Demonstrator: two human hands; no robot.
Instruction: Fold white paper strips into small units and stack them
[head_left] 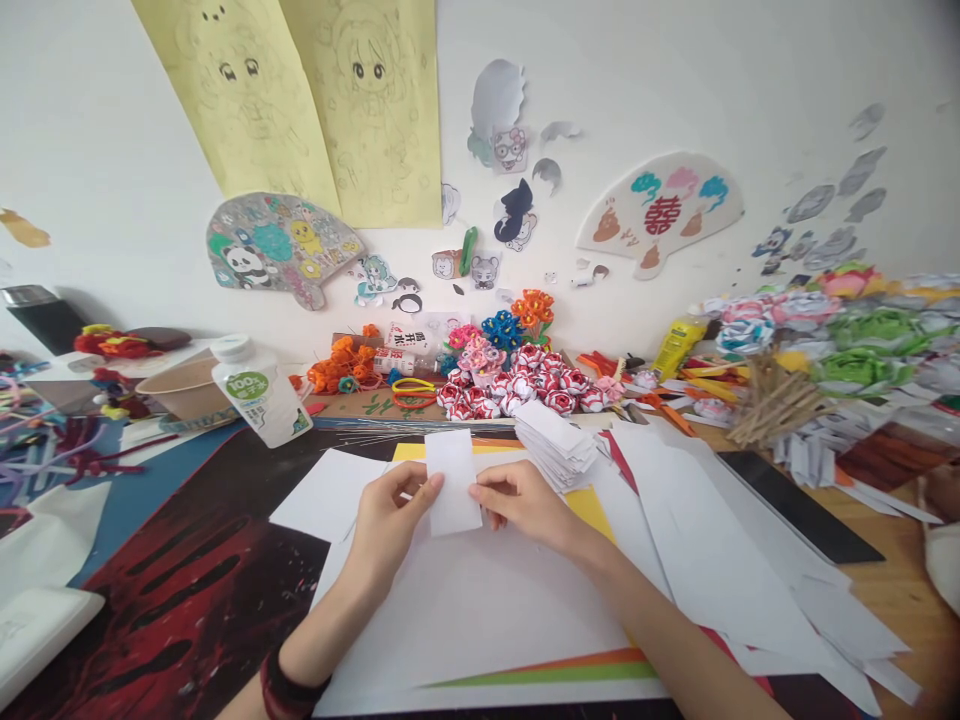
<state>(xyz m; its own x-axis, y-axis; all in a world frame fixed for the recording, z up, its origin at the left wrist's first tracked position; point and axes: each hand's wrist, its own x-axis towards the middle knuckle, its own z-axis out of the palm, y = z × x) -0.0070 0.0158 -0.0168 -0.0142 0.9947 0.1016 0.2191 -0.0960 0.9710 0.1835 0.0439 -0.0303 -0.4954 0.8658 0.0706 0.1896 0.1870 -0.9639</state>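
Note:
A small white rectangle of paper (453,490) is held upright between both hands, above the middle of the desk. My left hand (394,510) pinches its left edge between thumb and fingers. On its right edge, my right hand (521,500) grips with thumb and forefinger, the other fingers curled. Beneath the hands lies a large white sheet (480,610) over coloured sheets. Just behind my right hand is a stack of small white paper pieces (555,440). Another white sheet (326,495) lies to the left of my left hand.
Long white sheets (712,540) and a black phone-like slab (799,505) lie to the right. At the back are red-and-white paper flowers (525,385), a white bottle (260,390) and a yellow bottle (679,340). Pipe cleaners (60,430) spread at the left.

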